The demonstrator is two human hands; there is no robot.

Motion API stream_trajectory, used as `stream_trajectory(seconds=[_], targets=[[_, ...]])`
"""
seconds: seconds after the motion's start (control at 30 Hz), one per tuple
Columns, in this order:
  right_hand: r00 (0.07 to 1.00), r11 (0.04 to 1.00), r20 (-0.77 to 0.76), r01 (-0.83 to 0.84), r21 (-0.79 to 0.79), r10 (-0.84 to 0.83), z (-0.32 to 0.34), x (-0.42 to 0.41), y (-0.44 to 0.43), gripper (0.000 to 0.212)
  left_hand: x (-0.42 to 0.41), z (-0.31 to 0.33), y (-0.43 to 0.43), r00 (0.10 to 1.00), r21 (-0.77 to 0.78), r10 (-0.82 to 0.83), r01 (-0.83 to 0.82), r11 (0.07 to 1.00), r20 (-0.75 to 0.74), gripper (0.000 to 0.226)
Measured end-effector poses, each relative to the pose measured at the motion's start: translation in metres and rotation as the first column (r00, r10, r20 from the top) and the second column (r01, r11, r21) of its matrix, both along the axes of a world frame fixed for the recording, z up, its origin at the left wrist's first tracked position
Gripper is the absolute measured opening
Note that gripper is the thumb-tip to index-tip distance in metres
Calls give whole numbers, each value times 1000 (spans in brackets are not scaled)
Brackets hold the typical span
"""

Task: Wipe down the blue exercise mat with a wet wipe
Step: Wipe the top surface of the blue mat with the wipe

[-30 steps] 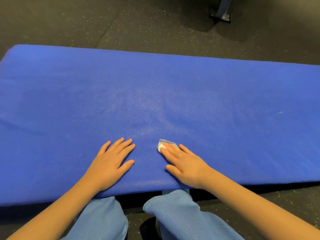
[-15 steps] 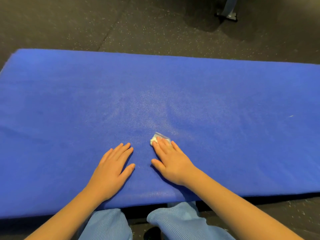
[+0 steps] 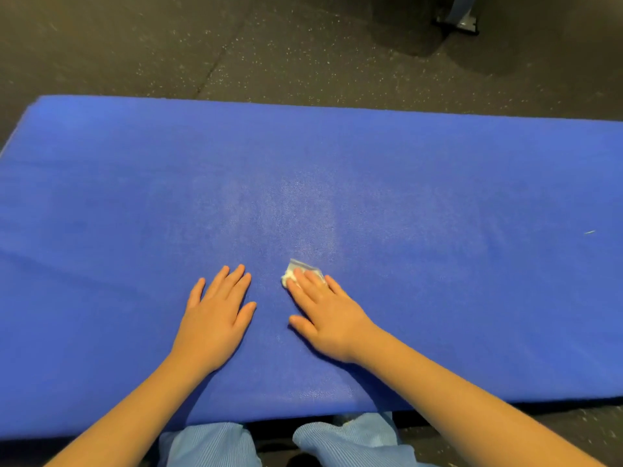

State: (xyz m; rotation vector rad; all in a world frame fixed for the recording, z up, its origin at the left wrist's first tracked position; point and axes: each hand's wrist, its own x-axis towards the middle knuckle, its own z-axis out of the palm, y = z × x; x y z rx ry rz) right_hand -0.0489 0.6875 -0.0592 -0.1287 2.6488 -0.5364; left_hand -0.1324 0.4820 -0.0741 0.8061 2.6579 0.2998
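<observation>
The blue exercise mat (image 3: 421, 183) lies flat across the dark floor and fills most of the head view. My right hand (image 3: 323, 315) presses a small crumpled white wet wipe (image 3: 292, 272) onto the mat with straight fingers; most of the wipe is hidden under the fingertips. My left hand (image 3: 217, 311) rests flat on the mat, fingers spread, a short way left of the right hand and holding nothing. A faint damp sheen shows on the mat just beyond the wipe.
Dark speckled rubber floor (image 3: 236, 45) surrounds the mat. A metal equipment foot (image 3: 460, 21) stands at the far right top. My knees in light blue trousers (image 3: 354, 439) sit at the mat's near edge. A tiny pale fleck (image 3: 589, 232) lies on the mat's right side.
My right hand has slid the wipe away from me and slightly left over the mat. The left hand stays flat in nearly the same spot. The camera has tilted slightly.
</observation>
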Motion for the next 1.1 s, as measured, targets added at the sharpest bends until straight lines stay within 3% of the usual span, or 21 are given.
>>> stream_trajectory(seconds=[0.1, 0.2, 0.27, 0.4, 0.47, 0.57, 0.67, 0.77, 0.87, 0.93, 1.0, 1.1], targets=[[997, 995, -10, -82, 63, 82, -4, -11, 24, 83, 1, 0, 0, 1000, 2, -3, 4, 1000, -3, 84], [989, 978, 25, 139, 153, -144, -16, -42, 46, 67, 0, 0, 0, 1000, -5, -10, 10, 1000, -4, 83], [971, 967, 50, 225, 119, -233, -19, -52, 37, 65, 1, 0, 0, 1000, -5, -11, 11, 1000, -7, 81], [999, 999, -6, -43, 15, 43, -12, -30, 12, 85, 1, -3, -2, 1000, -14, -10, 10, 1000, 0, 78], [993, 992, 1, -114, 56, 114, -13, -32, 26, 87, 1, -4, -2, 1000, -18, -9, 9, 1000, 1, 76], [999, 983, -3, 44, 177, -44, -22, -59, 46, 77, 0, -2, -1, 1000, -8, -9, 9, 1000, 12, 78], [976, 970, 12, 213, 120, -216, -27, -72, 31, 70, -7, 4, 1, 999, 8, -4, 3, 1000, 44, 85], [999, 999, -23, 44, 8, -43, -24, -58, 12, 87, -26, 4, 5, 998, 3, -7, 7, 1000, 60, 91], [995, 993, -19, -93, 67, 95, -21, -53, 30, 86, -39, -1, 9, 999, -44, -13, 15, 999, 43, 93], [998, 989, -37, -36, 144, 42, -24, -64, 45, 82, -38, -3, 10, 999, -71, -28, 30, 997, 22, 91], [993, 977, -19, 114, 180, -113, -27, -77, 48, 69, -35, -4, 9, 999, -75, -36, 37, 997, 18, 89], [975, 972, 6, 222, 82, -223, -30, -83, 26, 69, -36, -6, 8, 999, -48, -30, 31, 998, 18, 85]])
